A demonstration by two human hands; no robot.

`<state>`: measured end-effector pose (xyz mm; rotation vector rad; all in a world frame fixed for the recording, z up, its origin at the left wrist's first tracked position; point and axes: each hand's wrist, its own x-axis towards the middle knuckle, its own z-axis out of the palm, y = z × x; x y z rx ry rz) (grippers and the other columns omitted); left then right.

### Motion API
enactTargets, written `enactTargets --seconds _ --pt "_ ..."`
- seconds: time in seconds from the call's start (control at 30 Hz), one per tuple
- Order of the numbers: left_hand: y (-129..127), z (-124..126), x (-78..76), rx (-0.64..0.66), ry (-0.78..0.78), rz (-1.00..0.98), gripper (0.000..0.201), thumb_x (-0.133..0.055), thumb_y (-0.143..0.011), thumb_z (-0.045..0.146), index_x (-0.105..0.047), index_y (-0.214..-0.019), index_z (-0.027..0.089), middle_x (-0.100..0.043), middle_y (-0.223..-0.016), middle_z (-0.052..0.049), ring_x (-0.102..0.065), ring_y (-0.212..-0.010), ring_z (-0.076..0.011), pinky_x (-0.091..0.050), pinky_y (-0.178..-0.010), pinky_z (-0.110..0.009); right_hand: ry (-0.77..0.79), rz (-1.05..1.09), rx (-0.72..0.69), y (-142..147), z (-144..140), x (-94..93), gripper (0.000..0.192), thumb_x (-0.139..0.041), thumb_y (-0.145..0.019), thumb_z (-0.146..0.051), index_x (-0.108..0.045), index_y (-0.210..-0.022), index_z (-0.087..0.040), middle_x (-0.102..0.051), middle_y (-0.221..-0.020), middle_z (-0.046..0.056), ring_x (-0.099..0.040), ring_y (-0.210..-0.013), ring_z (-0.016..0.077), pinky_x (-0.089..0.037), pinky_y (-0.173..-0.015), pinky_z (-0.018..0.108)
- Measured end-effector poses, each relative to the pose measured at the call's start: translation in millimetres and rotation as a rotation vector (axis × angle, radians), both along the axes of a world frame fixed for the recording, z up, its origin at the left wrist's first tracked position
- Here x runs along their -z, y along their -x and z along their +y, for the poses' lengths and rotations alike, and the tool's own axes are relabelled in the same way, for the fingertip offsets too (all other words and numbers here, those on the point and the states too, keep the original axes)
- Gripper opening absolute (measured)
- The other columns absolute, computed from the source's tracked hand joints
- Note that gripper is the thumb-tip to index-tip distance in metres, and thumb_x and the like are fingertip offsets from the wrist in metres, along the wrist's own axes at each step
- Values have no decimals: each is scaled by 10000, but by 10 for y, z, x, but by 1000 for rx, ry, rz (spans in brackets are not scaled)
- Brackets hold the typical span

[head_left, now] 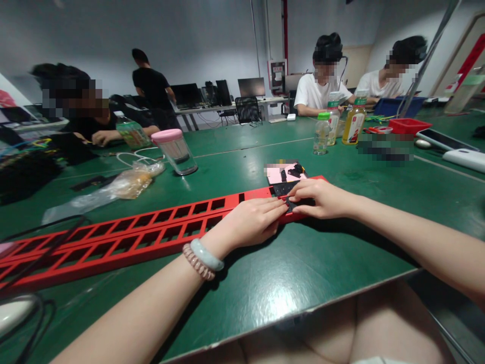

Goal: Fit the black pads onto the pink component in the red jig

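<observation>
A long red tray (125, 237) with several open rectangular cells lies across the green table (303, 263). My left hand (254, 221) rests flat on its right end, fingers together, touching a small black part (293, 203). My right hand (322, 198) presses on the same black part from the right. More black parts fill the tray's last cells (284, 188). Just behind lies a pink card (285, 173) with black pieces on it. Bracelets sit on my left wrist.
A clear jar with a pink lid (175, 150) and a plastic bag (129, 184) lie at the left. Drink bottles (354, 124) stand at the right, near a red bin (409, 125). Other people sit around the table. A cable lies at the near left edge.
</observation>
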<state>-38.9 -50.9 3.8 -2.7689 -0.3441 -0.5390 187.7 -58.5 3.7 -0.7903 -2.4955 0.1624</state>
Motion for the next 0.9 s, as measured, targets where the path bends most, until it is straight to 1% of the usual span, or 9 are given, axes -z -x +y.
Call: enactTargets --seconds 0.2,0.43,0.57,0.67,0.77,0.9 --pt "2 1 -7 6 -4 2 293 -484 -800 181 -563 -1076 119 -627 -1102 -107 -601 -999 -197 -504 -871 -316 -19 -12 -5 8 -7 12 165 -575 -796 -265 -667 -854 -140 -633 -946 114 -581 -895 191 -463 -813 332" --pt "6 -20 -26 -8 6 27 284 -473 -811 180 -552 -1078 126 -621 -1098 -111 -606 -975 -203 -511 -844 -334 -51 -18 -11 24 -26 28 234 -572 -800 -342 -668 -881 -145 -599 -977 120 -559 -922 195 -460 -837 349" --pt "-26 -59 -29 -37 -6 66 266 -450 -823 170 -542 -1064 106 -614 -1088 -121 -599 -975 -215 -499 -857 -348 -94 -26 -3 41 -34 40 255 -548 -814 -349 -662 -886 -132 -577 -977 128 -543 -916 197 -460 -841 361" --pt "-62 -91 -20 -72 -12 70 239 -447 -827 172 -542 -1037 110 -619 -1036 -125 -593 -966 -215 -493 -850 -355 -106 -20 4 57 -37 48 237 -531 -825 -327 -661 -867 -133 -568 -973 126 -531 -920 196 -461 -838 360" --pt "-89 -110 -18 -101 -7 66 224 -449 -827 175 -538 -1024 117 -617 -991 -117 -592 -942 -210 -492 -830 -355 -98 8 -8 81 -30 63 215 -529 -824 -305 -658 -838 -134 -567 -970 122 -528 -914 192 -466 -824 350" --pt "-100 -110 -31 -114 6 64 235 -444 -826 172 -526 -1040 120 -606 -999 -106 -582 -935 -201 -486 -823 -344 -50 89 -24 114 -4 95 185 -554 -807 -297 -654 -811 -142 -580 -935 99 -547 -869 172 -478 -790 327"
